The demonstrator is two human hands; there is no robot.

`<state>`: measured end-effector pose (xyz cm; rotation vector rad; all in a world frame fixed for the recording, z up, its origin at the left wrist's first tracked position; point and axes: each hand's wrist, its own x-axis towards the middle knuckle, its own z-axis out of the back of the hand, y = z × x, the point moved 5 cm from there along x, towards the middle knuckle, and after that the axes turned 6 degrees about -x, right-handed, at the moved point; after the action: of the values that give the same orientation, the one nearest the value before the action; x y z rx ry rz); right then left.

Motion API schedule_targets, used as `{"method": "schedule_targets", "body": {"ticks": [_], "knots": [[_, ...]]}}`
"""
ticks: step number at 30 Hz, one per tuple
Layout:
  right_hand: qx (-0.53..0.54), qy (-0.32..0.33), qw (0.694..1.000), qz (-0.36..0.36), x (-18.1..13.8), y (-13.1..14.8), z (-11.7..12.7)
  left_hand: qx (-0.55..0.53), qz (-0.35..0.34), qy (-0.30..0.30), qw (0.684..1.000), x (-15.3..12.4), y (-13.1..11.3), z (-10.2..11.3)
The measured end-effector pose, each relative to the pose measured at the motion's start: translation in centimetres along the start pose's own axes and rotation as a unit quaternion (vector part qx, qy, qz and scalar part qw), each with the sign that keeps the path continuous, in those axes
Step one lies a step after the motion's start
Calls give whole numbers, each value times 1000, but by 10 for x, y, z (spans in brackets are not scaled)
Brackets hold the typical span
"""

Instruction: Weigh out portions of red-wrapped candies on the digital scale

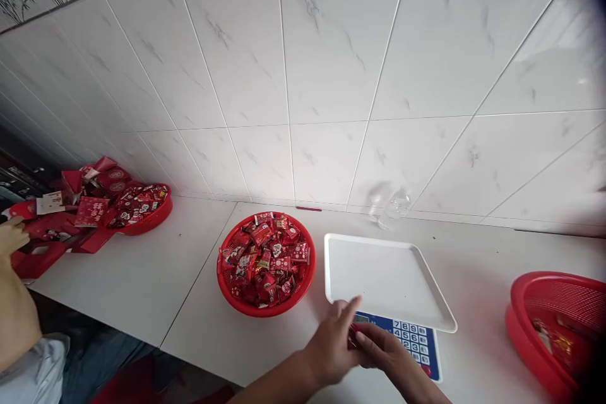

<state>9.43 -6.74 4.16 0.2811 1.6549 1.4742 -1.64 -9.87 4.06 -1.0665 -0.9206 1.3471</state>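
Note:
My left hand [332,344] and my right hand [382,348] meet in front of the scale. Both are closed around a small dark-red piece [353,333] that looks like a wrapped candy, mostly hidden by the fingers. One left finger points up and away from it. Just behind the hands is a digital scale [428,353] with a blue keypad, partly covered by my right hand. Its white tray [386,278] holds nothing but tiny specks. To the left, a round red basket [266,310] is full of red wrapped candies [265,259].
At far right stands a red mesh basket [534,334] with a few wrapped pieces inside. A clear plastic item [396,207] leans near the tiled wall. On the left are another candy basket [158,214], red boxes [92,211] and another person's hand [13,237].

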Motion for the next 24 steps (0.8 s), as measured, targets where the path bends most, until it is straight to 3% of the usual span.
{"method": "schedule_targets", "body": {"ticks": [2,4,7,9,13,16,18,24], "knots": [[-23,9,1000,7,3,0,-6,-21,14,34,999,-4,6,-20],[-13,4,1000,-3,8,-9,-4,-58,37,23,997,-7,15,-19],[27,-52,998,-35,18,-22,17,-29,34,-38,998,-6,23,15],[69,-119,989,-56,23,-26,40,106,19,-98,989,-2,26,51],[147,-221,962,-64,22,-26,79,352,79,-167,918,17,40,114],[117,-238,963,-54,19,-23,86,438,85,-167,879,36,50,132],[94,-226,968,-50,18,-23,80,456,81,-165,871,47,56,135],[29,-184,982,-30,14,-25,61,408,58,-186,892,60,56,152]]}}
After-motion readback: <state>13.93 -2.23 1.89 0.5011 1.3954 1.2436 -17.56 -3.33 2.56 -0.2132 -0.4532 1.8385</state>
